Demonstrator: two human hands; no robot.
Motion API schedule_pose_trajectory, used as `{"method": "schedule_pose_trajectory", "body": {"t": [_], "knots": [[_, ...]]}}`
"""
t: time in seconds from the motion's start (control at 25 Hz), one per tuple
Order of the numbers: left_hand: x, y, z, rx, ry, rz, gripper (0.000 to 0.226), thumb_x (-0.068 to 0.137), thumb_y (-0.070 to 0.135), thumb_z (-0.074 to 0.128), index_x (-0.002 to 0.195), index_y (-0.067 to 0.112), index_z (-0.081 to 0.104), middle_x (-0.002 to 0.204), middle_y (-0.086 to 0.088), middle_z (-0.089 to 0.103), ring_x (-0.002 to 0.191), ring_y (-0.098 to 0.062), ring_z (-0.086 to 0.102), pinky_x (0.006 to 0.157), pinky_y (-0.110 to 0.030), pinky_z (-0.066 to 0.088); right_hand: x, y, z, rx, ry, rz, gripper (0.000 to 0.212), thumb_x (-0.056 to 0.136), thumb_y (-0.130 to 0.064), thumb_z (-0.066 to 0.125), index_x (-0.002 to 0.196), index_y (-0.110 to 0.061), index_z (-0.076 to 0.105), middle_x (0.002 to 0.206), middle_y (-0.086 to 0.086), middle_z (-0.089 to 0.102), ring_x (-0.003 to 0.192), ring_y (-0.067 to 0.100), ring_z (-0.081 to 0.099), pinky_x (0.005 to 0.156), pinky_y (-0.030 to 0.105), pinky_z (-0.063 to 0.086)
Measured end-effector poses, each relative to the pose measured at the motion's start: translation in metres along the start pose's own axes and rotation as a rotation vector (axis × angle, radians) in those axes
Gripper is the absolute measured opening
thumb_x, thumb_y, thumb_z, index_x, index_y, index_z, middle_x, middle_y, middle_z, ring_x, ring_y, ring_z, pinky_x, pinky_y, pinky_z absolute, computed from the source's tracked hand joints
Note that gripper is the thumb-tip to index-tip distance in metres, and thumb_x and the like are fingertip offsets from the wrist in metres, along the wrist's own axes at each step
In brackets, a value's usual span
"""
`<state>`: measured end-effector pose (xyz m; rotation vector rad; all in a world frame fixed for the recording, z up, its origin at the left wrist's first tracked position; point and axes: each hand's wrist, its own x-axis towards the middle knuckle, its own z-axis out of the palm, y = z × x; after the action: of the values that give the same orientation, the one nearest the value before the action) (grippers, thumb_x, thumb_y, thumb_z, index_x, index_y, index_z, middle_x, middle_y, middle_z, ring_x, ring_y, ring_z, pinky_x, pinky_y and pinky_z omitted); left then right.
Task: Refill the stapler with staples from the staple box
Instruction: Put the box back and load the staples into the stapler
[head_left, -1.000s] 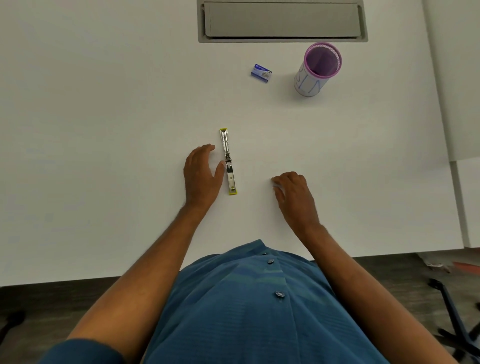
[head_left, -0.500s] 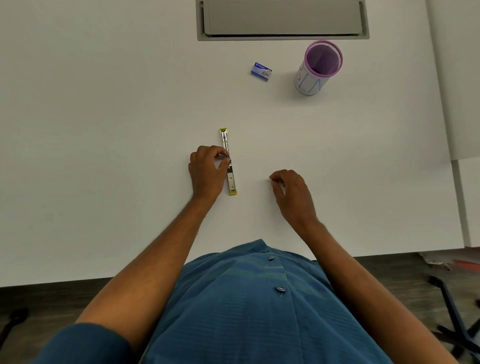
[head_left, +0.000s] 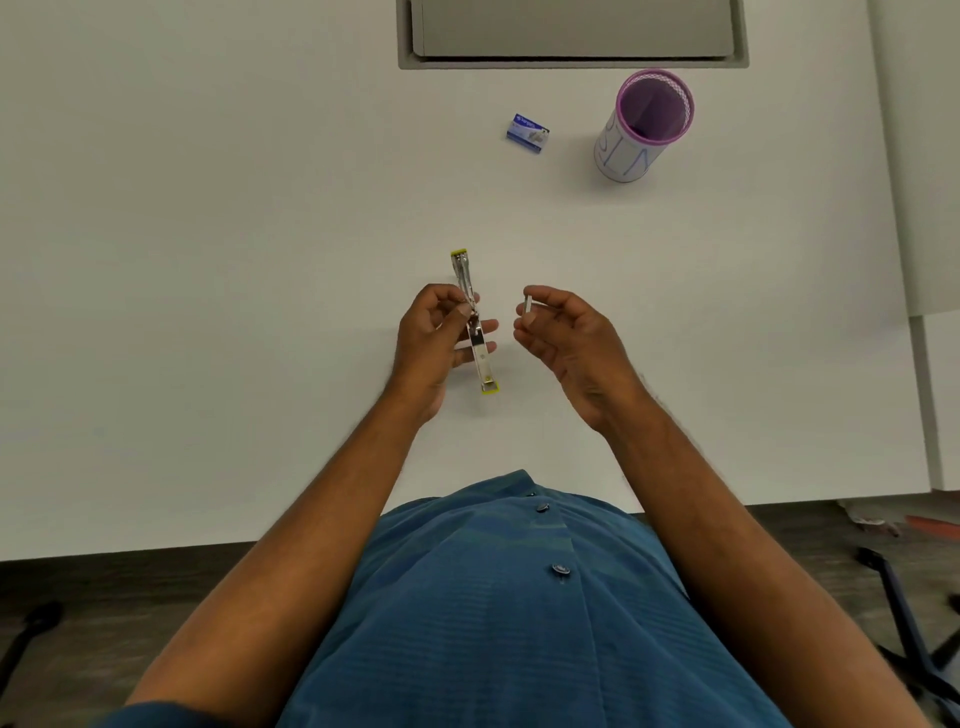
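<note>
Stapler (head_left: 474, 319) gripped in L hand (head_left: 434, 338), R hand (head_left: 563, 338) fingers (head_left: 537, 299) pinching staples (head_left: 528, 304).

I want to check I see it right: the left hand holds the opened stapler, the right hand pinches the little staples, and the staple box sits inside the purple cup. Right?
Not quite. In the head view the staple box lies on the table, beside the purple cup, not in it. The left hand does hold the stapler, and the right hand pinches staples.
</note>
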<state>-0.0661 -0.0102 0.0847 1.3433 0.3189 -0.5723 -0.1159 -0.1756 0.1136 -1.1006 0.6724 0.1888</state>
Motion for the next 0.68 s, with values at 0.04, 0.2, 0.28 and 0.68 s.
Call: {"method": "schedule_pose_trajectory", "body": {"t": [0.04, 0.2, 0.28, 0.68], "knots": [[-0.006, 0.003, 0.003, -0.065, -0.039, -0.018, 0.011, 0.103, 0.005, 0.05, 0.103, 0.012, 0.057, 0.128, -0.02, 0.063, 0.101, -0.035, 0.074, 0.081, -0.049, 0.061, -0.001, -0.004, 0.001, -0.012, -0.014, -0.019, 0.03, 0.092, 0.001, 0.067, 0.119, -0.012, 0.068, 0.105, 0.008, 0.071, 0.1, 0.021, 0.07, 0.094, 0.035, 0.058], [-0.03, 0.018, 0.015, -0.239, -0.118, -0.094, 0.016, 0.104, 0.005, 0.047, 0.106, 0.01, 0.062, 0.122, -0.015, 0.068, 0.102, -0.036, 0.072, 0.081, -0.045, 0.061, -0.008, -0.02, 0.007, -0.142, 0.009, -0.135, 0.032, 0.089, 0.0, 0.07, 0.117, -0.017, 0.071, 0.106, 0.007, 0.071, 0.104, 0.028, 0.07, 0.097, 0.042, 0.057], [-0.037, 0.026, 0.019, -0.271, -0.128, -0.108, 0.017, 0.104, 0.007, 0.047, 0.107, 0.011, 0.063, 0.117, -0.012, 0.07, 0.099, -0.034, 0.073, 0.08, -0.043, 0.061, -0.012, -0.028, 0.01, -0.245, 0.044, -0.199, 0.032, 0.089, -0.004, 0.071, 0.119, -0.015, 0.071, 0.112, 0.007, 0.072, 0.106, 0.028, 0.07, 0.095, 0.041, 0.058], [-0.054, 0.044, 0.02, -0.521, -0.207, -0.242, 0.031, 0.099, 0.009, 0.054, 0.13, 0.007, 0.059, 0.097, -0.008, 0.071, 0.083, -0.018, 0.069, 0.076, -0.028, 0.06, -0.033, -0.054, 0.022, -0.826, 0.034, -0.594, 0.03, 0.092, -0.016, 0.072, 0.122, -0.017, 0.069, 0.106, -0.007, 0.07, 0.09, 0.007, 0.069, 0.081, 0.016, 0.057]]}}
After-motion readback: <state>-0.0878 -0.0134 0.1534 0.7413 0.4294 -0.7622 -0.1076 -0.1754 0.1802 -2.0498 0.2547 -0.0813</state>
